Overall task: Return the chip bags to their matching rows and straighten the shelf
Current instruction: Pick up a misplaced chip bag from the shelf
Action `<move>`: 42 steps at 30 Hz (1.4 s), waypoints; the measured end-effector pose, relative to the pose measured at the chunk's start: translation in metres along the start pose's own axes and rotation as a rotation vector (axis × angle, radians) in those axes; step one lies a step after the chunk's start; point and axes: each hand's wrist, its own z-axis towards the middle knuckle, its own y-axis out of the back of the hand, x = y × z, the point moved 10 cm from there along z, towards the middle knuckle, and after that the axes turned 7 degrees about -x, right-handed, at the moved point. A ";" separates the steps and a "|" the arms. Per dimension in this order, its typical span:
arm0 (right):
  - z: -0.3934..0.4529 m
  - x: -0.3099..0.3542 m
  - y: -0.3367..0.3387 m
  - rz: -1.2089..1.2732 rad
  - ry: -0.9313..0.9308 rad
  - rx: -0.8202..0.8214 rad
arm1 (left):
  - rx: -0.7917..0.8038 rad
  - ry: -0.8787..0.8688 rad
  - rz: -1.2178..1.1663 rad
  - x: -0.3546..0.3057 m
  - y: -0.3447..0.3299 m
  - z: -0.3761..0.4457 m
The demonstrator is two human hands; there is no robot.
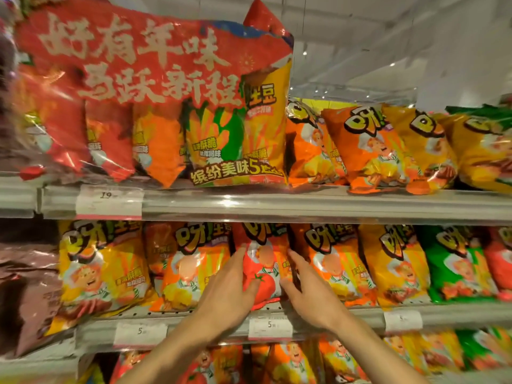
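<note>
A red chip bag (263, 261) with a tomato picture stands upright in the middle shelf row, between an orange bag (191, 267) on its left and another orange bag (332, 261) on its right. My left hand (230, 289) presses against the red bag's left side and my right hand (307, 289) against its right side, so both hands clasp it. Further right in the same row stand a yellow bag (393, 261) and a green bag (454, 264). A yellow bag (102, 267) leans at the row's left end.
The middle shelf edge (194, 328) carries price tags marked 5. On the upper shelf (304, 203) sits a large red multipack (155, 87) at the left, with orange and yellow bags to its right. A lower shelf row holds more bags (291, 364).
</note>
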 end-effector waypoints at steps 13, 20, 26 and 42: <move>0.025 -0.022 -0.018 0.258 -0.173 0.049 | -0.001 0.120 0.092 -0.007 -0.004 0.002; 0.012 -0.006 0.011 0.308 -0.114 -0.050 | -0.045 0.074 -0.032 -0.012 0.017 -0.006; -0.010 0.037 0.031 0.349 -0.097 -0.180 | -0.101 0.053 -0.083 -0.005 0.058 -0.021; -0.058 0.232 -0.104 0.465 0.019 -0.042 | -0.341 0.194 -0.213 0.133 0.244 -0.119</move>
